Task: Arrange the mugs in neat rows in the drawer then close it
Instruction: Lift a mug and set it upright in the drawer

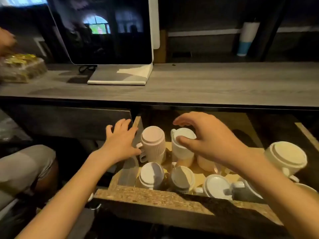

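The drawer (146,195) stands pulled open below the counter and holds several pale mugs, all upside down. A ribbed mug (152,140) and a smooth white mug (181,149) stand side by side at the back left. My left hand (120,142) rests with spread fingers on the drawer's left wall, thumb by the ribbed mug's handle. My right hand (210,140) arches over the white mug, thumb touching its base, fingertips clear of its far side. Closer to me stand three mugs (151,175), (183,177), (217,186). A bigger mug (286,156) sits at the right.
The grey wooden counter (207,83) overhangs the drawer's back. On it are a dark monitor (103,30) and a wrapped package (20,66). A white and blue tumbler (246,38) stands behind. Another person's hand (5,40) shows at the far left.
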